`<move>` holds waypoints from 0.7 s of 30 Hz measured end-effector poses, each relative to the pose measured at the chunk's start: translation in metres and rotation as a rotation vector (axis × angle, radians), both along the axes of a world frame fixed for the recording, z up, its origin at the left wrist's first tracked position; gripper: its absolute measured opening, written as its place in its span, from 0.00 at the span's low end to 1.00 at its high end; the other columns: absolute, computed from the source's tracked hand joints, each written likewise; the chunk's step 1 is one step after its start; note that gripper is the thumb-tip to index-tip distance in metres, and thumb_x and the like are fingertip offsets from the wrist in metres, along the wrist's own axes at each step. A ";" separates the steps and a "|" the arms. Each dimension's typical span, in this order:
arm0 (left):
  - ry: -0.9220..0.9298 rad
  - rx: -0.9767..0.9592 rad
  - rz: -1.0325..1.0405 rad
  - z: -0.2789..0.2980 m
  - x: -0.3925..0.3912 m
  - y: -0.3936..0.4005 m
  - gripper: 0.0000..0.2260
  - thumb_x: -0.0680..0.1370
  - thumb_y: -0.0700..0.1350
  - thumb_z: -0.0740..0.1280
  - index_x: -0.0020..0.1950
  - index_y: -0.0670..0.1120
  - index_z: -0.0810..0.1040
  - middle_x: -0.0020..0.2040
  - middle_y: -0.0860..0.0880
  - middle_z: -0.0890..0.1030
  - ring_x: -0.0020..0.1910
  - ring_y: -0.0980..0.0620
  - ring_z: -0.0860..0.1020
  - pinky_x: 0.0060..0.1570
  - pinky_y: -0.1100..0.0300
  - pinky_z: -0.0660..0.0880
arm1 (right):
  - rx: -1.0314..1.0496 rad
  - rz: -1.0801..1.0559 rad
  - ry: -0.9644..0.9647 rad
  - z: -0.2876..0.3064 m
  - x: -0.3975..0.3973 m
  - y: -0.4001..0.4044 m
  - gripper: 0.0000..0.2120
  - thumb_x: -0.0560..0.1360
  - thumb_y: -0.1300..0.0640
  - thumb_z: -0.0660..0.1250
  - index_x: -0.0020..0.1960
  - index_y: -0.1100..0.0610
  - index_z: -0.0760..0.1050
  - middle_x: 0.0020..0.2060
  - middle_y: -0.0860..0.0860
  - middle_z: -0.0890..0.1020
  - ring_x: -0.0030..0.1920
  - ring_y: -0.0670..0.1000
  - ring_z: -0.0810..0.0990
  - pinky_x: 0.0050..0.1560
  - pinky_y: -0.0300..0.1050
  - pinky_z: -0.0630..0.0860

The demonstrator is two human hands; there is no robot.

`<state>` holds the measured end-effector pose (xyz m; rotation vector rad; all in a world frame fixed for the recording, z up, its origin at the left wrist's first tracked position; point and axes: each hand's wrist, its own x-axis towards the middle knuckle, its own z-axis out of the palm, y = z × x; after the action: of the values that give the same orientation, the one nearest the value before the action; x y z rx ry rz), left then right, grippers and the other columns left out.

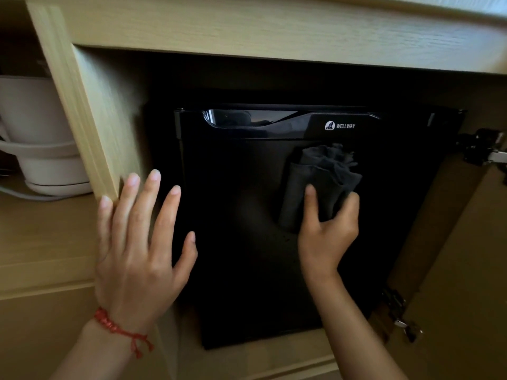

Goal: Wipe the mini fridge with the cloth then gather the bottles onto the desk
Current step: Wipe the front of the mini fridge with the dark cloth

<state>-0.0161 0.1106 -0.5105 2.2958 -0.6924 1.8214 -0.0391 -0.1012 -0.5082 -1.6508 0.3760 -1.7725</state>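
At the far left, a pale round appliance (41, 138) with a grey cord stands on a wooden shelf (41, 231), cut off by the frame edge. Beside it a light wood cabinet panel (82, 111) slants down the picture, and a wooden worktop edge (274, 26) runs across the top. The left hand (137, 250) is spread flat with fingers apart, holding nothing; its little finger touches the panel's lower edge and the other fingers lie over the left side of the mini fridge (247, 242). A red braided bracelet (115, 327) circles that wrist. The black fridge sits in a dark recess under the worktop, its door shut, with a glossy handle strip and the word WELLWAY near the top. The right hand (326, 231) grips a bunched dark cloth (321, 176) and presses it against the upper right of the fridge door. At the right, metal hinges (482, 149) and an open cabinet door (466, 270) show. The recess around the fridge is too dark to make out.
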 end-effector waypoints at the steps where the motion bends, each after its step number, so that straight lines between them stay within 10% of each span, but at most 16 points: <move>1: -0.005 0.002 0.002 0.000 0.000 0.000 0.22 0.76 0.46 0.62 0.67 0.38 0.69 0.68 0.36 0.68 0.70 0.39 0.62 0.72 0.45 0.52 | -0.055 0.009 0.015 0.001 -0.001 0.000 0.14 0.71 0.56 0.67 0.43 0.68 0.71 0.38 0.53 0.71 0.39 0.41 0.68 0.43 0.22 0.64; 9: -0.007 -0.003 0.008 -0.001 0.001 0.000 0.21 0.76 0.46 0.62 0.67 0.38 0.69 0.67 0.36 0.69 0.69 0.38 0.62 0.72 0.46 0.52 | 0.005 -0.059 0.087 -0.005 -0.020 -0.066 0.18 0.73 0.51 0.65 0.45 0.68 0.72 0.40 0.65 0.77 0.41 0.56 0.75 0.42 0.46 0.69; 16: -0.017 0.016 -0.001 -0.001 0.001 0.000 0.21 0.76 0.47 0.62 0.66 0.38 0.70 0.67 0.36 0.70 0.69 0.39 0.63 0.71 0.45 0.53 | 0.174 -0.092 0.031 -0.011 -0.020 -0.066 0.18 0.74 0.52 0.65 0.50 0.69 0.71 0.44 0.67 0.77 0.45 0.58 0.76 0.46 0.45 0.69; 21: -0.019 0.017 -0.002 -0.001 0.002 0.000 0.21 0.76 0.47 0.62 0.66 0.38 0.70 0.67 0.36 0.70 0.69 0.39 0.63 0.72 0.46 0.52 | -0.092 -0.019 0.037 -0.014 -0.004 -0.010 0.11 0.72 0.57 0.66 0.45 0.65 0.68 0.36 0.65 0.75 0.40 0.54 0.71 0.42 0.43 0.68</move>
<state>-0.0146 0.1104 -0.5111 2.2899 -0.7153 1.8461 -0.0431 -0.1115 -0.5218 -1.7511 0.3326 -1.7996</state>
